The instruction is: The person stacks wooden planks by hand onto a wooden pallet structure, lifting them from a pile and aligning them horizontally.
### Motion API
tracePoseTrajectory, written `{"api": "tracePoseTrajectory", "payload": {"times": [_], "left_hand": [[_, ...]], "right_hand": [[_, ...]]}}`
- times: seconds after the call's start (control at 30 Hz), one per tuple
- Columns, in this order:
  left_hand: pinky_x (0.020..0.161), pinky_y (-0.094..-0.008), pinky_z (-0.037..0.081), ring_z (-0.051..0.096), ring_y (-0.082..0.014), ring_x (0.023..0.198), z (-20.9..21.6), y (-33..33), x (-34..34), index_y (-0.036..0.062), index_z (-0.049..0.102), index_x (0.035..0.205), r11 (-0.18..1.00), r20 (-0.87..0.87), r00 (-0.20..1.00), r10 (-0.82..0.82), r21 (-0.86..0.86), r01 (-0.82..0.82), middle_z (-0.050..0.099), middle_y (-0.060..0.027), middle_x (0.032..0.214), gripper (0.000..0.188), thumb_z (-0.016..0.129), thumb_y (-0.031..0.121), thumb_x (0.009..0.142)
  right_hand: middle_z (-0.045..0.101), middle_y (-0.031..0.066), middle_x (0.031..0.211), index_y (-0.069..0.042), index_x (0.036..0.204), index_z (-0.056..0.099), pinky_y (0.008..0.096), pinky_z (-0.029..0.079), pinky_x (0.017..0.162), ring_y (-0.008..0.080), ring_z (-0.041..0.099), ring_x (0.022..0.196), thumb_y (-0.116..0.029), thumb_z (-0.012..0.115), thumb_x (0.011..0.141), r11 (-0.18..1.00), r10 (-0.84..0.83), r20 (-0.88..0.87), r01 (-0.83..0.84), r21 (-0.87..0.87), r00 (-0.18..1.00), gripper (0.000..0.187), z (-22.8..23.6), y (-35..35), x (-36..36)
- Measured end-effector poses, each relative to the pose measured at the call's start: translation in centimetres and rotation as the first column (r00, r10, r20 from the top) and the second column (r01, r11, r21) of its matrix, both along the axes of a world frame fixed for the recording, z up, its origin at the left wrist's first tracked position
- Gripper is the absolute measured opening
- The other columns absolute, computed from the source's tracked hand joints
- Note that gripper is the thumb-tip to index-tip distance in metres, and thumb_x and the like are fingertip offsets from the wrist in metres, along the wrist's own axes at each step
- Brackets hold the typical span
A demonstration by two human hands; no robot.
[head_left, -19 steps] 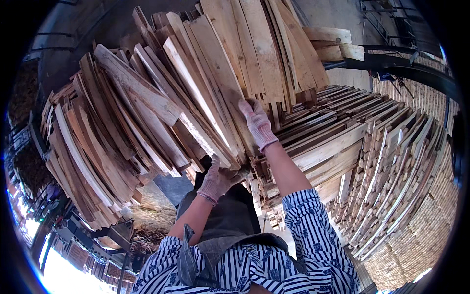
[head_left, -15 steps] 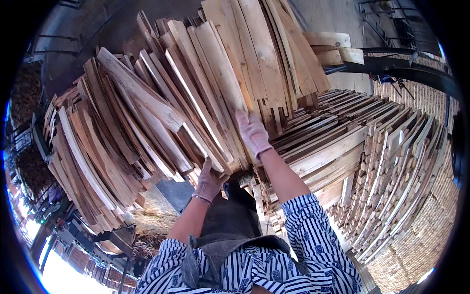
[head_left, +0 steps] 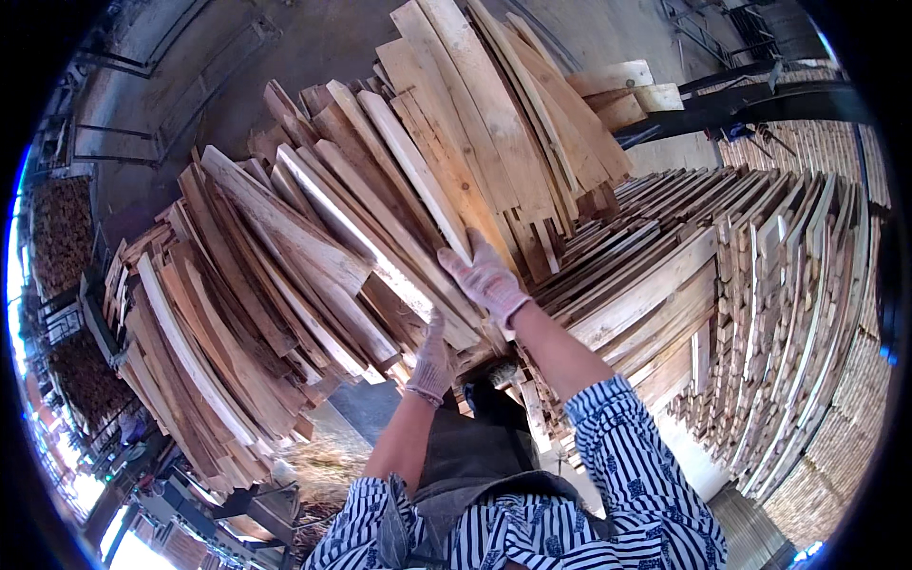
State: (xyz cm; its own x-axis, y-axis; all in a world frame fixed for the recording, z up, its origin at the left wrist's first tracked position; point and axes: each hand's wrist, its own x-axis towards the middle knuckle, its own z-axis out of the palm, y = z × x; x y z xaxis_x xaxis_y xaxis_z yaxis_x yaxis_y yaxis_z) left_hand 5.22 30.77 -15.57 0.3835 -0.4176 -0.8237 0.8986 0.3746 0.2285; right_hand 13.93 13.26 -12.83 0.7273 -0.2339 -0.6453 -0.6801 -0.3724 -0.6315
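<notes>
Head view, frame centre: gloved left hand [head_left: 432, 366] and right hand [head_left: 486, 280] grasp a plank [head_left: 380, 256] partly drawn from the leaning board pile [head_left: 237, 313], not yet freed.

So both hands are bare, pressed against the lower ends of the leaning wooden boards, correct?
Not bare: the head view shows the left hand and the right hand in light work gloves. The rest holds: both press against the lower ends of the leaning wooden boards.

The right hand [head_left: 486, 278] slid higher up the pale plank [head_left: 418, 180], and the left hand [head_left: 432, 361] rose under the leaning boards [head_left: 285, 275].
</notes>
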Motion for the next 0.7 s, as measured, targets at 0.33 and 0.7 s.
{"api": "tracePoseTrajectory", "payload": {"times": [0.33, 0.7], "left_hand": [[0.107, -0.0458, 0.050, 0.059, -0.0278, 0.124, 1.8, 3.6, 9.8, 0.0136, 0.051, 0.144, 0.985, 0.222, 0.963, 0.154, 0.045, -0.168, 0.061, -0.0072, 0.137, 0.080, 0.061, 0.072, 0.089], [0.107, -0.0482, 0.049, 0.059, -0.0301, 0.125, 12.1, 6.4, 6.8, 0.0088, 0.048, 0.146, 0.999, 0.100, 0.995, 0.012, 0.043, -0.017, 0.061, -0.0129, 0.136, 0.079, 0.054, 0.069, 0.095]], "right_hand": [[0.054, 0.0232, 0.144, 0.004, 0.149, 0.042, 0.0350, 0.039, 0.113, 0.0288, 0.053, 0.134, -0.055, 0.048, 0.104, 0.946, -0.227, 0.305, 0.135, 0.295, 0.925, 0.074, -1.3, 0.8, 2.4], [0.065, 0.0168, 0.130, 0.003, 0.145, 0.046, 0.0360, 0.052, 0.100, 0.0240, 0.063, 0.119, -0.050, 0.073, 0.091, 0.692, -0.066, -0.166, 0.165, 0.703, 0.984, 0.080, 9.6, -2.6, -0.7]]}}
